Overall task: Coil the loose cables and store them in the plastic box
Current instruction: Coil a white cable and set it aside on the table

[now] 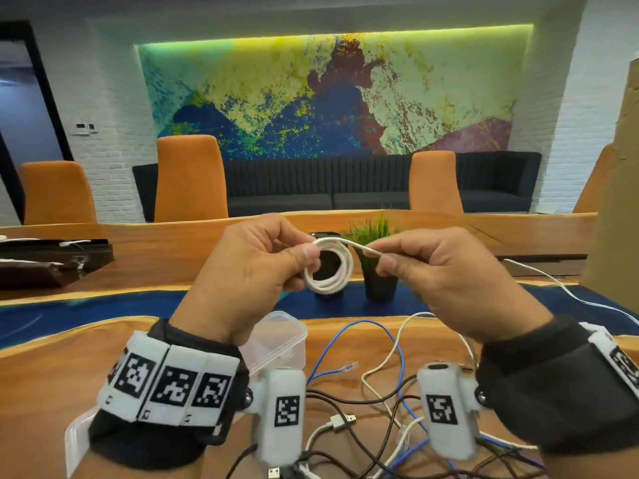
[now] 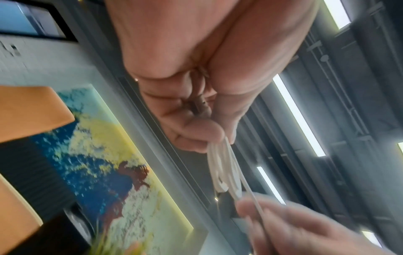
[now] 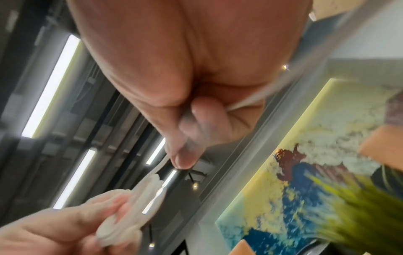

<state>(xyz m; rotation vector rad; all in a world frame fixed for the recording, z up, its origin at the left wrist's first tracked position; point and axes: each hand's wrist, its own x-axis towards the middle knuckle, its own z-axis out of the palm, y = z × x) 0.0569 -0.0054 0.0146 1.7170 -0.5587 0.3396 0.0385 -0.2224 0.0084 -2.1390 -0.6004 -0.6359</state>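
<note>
A white cable is wound into a small coil held up in the air above the table. My left hand pinches the coil's top left edge between thumb and fingers; the coil hangs below the fingertips in the left wrist view. My right hand pinches the cable's free strand just right of the coil, and that strand trails off to the right across the table. The clear plastic box stands on the table below my left wrist, partly hidden by it.
A tangle of loose blue, white, brown and black cables lies on the wooden table near me. A potted green plant and a dark object stand behind the coil. Orange chairs line the far side.
</note>
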